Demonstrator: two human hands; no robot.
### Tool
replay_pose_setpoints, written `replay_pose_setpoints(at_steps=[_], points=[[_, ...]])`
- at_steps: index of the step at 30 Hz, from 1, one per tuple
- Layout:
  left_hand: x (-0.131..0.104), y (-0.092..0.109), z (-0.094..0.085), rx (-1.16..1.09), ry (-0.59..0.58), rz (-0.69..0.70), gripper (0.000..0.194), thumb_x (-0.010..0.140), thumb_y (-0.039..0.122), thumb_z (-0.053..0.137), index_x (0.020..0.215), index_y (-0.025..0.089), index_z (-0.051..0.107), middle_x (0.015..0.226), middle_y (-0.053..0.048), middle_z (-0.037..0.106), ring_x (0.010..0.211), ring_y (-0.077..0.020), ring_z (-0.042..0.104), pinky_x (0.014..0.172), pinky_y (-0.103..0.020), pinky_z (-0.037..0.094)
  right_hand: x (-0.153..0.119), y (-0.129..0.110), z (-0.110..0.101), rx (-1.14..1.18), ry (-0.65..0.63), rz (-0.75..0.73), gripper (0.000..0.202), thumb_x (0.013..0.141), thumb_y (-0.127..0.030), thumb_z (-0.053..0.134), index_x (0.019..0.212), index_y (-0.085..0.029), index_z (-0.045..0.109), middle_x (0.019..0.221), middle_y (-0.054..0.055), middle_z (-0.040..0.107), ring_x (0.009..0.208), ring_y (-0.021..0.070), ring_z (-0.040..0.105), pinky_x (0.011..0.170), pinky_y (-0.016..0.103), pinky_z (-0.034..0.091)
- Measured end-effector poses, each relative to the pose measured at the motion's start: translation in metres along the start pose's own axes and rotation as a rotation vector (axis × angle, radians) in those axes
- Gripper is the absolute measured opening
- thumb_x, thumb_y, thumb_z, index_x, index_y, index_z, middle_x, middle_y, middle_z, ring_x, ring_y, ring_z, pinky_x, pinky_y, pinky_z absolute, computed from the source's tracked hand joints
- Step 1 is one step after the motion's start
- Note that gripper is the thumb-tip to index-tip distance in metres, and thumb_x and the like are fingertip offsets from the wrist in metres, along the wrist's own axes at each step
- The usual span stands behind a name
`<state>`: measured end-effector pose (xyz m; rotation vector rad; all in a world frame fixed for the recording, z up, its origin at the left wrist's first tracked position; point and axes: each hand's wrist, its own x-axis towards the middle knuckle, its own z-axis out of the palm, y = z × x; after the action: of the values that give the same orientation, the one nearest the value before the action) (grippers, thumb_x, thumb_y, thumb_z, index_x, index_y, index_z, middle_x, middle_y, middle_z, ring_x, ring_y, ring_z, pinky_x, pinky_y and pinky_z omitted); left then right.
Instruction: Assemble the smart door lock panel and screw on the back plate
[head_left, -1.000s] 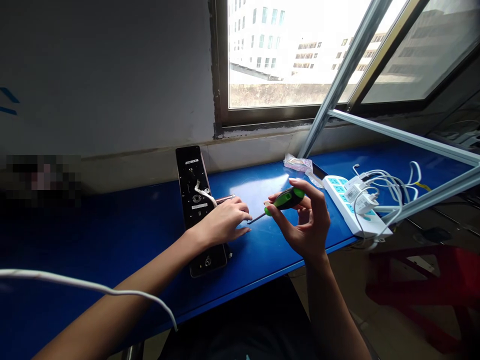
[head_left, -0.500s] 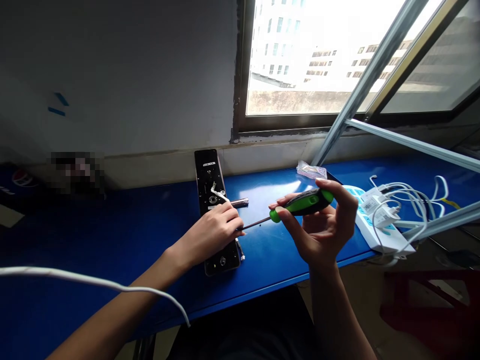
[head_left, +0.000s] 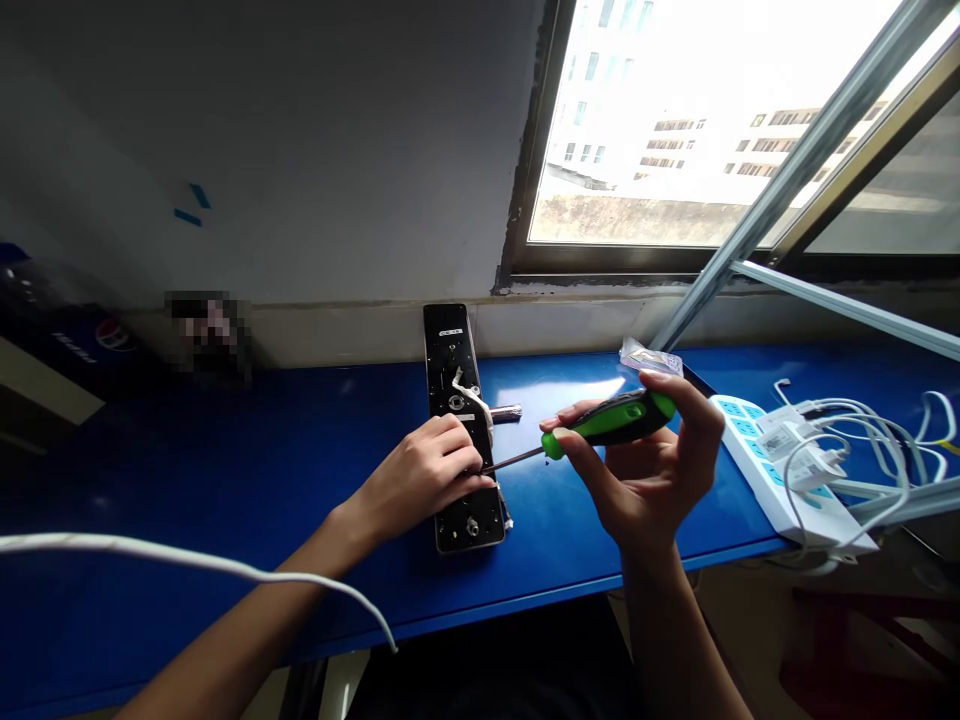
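Note:
My right hand grips a green and black screwdriver by its handle, the shaft slanting down to the left. At the shaft's tip, the fingers of my left hand are pinched together, and what they hold is hidden. Under that hand lies a long black panel with small screws, round metal fittings and white labels on its face. A white cable runs over the panel's upper part. Against its right side lies a short shiny metal cylinder.
A white power strip with plugged-in adapters and tangled cables lies at right, near a metal frame. A plastic packet rests by the wall. Another white cable crosses over my left forearm. A dark bottle is at far left.
The view has turned left, so the panel and surroundings appear farther right. Both hands and the screwdriver tip have shifted left relative to the panel, the tip now over its face.

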<state>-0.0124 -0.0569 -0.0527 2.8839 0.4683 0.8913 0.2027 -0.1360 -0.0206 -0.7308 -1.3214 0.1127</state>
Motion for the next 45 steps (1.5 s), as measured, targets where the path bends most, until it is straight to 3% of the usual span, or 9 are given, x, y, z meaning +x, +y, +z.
replay_pose_setpoints(at_steps=[5, 9, 17, 28, 32, 35, 37, 42, 45], points=[[-0.01, -0.004, 0.0, -0.126, 0.141, -0.125, 0.018, 0.096, 0.031, 0.072, 0.087, 0.015, 0.069, 0.084, -0.004, 0.067, 0.087, -0.0187, 0.058, 0.078, -0.032, 0.054, 0.009, 0.007, 0.02, 0.043, -0.029, -0.06, 0.071, 0.079, -0.008, 0.084, 0.137, -0.035, 0.053, 0.09, -0.002, 0.072, 0.077, 0.0238, 0.079, 0.074, 0.047, 0.072], [-0.023, -0.009, 0.004, -0.146, 0.225, -0.166, 0.018, 0.092, 0.031, 0.078, 0.098, 0.016, 0.071, 0.093, -0.006, 0.071, 0.095, -0.0212, 0.061, 0.083, -0.036, 0.056, 0.019, 0.016, 0.036, 0.076, -0.163, -0.089, 0.071, 0.079, -0.007, 0.084, 0.139, -0.033, 0.054, 0.095, 0.0, 0.075, 0.081, 0.0224, 0.08, 0.074, 0.042, 0.073], [-0.057, -0.024, 0.002, -0.164, 0.165, -0.203, 0.026, 0.089, 0.032, 0.081, 0.109, 0.019, 0.072, 0.105, -0.008, 0.071, 0.107, -0.0239, 0.062, 0.091, -0.04, 0.059, 0.017, 0.03, 0.059, 0.082, -0.43, -0.167, 0.077, 0.08, -0.008, 0.084, 0.144, -0.034, 0.052, 0.103, 0.002, 0.077, 0.085, 0.0209, 0.079, 0.074, 0.037, 0.071], [-0.063, -0.026, 0.01, -0.166, 0.156, -0.271, 0.029, 0.092, 0.037, 0.077, 0.114, 0.019, 0.07, 0.11, -0.009, 0.07, 0.108, -0.0249, 0.063, 0.094, -0.043, 0.06, 0.028, 0.034, 0.072, 0.029, -0.652, -0.238, 0.066, 0.087, -0.017, 0.08, 0.145, -0.032, 0.052, 0.105, 0.003, 0.077, 0.083, 0.0168, 0.077, 0.068, 0.029, 0.066], [-0.064, -0.027, 0.011, -0.205, 0.15, -0.324, 0.035, 0.091, 0.038, 0.078, 0.12, 0.021, 0.069, 0.114, -0.009, 0.068, 0.11, -0.0248, 0.064, 0.095, -0.042, 0.06, 0.035, 0.034, 0.075, 0.008, -0.644, -0.325, 0.062, 0.086, -0.033, 0.082, 0.142, -0.032, 0.055, 0.099, 0.003, 0.074, 0.075, 0.016, 0.071, 0.062, 0.028, 0.063], [-0.063, -0.027, 0.011, -0.247, 0.144, -0.352, 0.032, 0.09, 0.036, 0.079, 0.118, 0.022, 0.07, 0.109, -0.007, 0.067, 0.105, -0.0224, 0.065, 0.092, -0.04, 0.061, 0.035, 0.034, 0.07, 0.138, -0.682, -0.184, 0.051, 0.102, -0.027, 0.06, 0.151, -0.032, 0.049, 0.13, 0.01, 0.071, 0.109, 0.0235, 0.074, 0.089, 0.043, 0.067], [-0.062, -0.027, 0.012, -0.274, 0.136, -0.365, 0.033, 0.09, 0.035, 0.079, 0.119, 0.023, 0.07, 0.11, -0.006, 0.066, 0.104, -0.0211, 0.066, 0.093, -0.038, 0.06, 0.035, 0.035, 0.065, 0.206, -0.654, -0.089, 0.05, 0.104, -0.017, 0.051, 0.151, -0.034, 0.05, 0.138, 0.008, 0.069, 0.118, 0.025, 0.072, 0.097, 0.049, 0.065], [-0.062, -0.028, 0.013, -0.3, 0.125, -0.387, 0.034, 0.09, 0.034, 0.08, 0.12, 0.023, 0.07, 0.112, -0.006, 0.066, 0.104, -0.02, 0.066, 0.094, -0.036, 0.059, 0.034, 0.037, 0.056, 0.152, -0.474, -0.136, 0.048, 0.087, -0.029, 0.081, 0.132, -0.037, 0.069, 0.104, 0.004, 0.069, 0.09, 0.022, 0.071, 0.071, 0.04, 0.067], [-0.061, -0.028, 0.013, -0.312, 0.129, -0.396, 0.033, 0.09, 0.035, 0.08, 0.119, 0.022, 0.071, 0.111, -0.006, 0.067, 0.102, -0.0201, 0.067, 0.093, -0.036, 0.059, 0.033, 0.033, 0.054, 0.191, -0.524, -0.061, 0.038, 0.102, -0.028, 0.059, 0.139, -0.035, 0.066, 0.122, 0.008, 0.069, 0.101, 0.0242, 0.072, 0.08, 0.045, 0.067]])
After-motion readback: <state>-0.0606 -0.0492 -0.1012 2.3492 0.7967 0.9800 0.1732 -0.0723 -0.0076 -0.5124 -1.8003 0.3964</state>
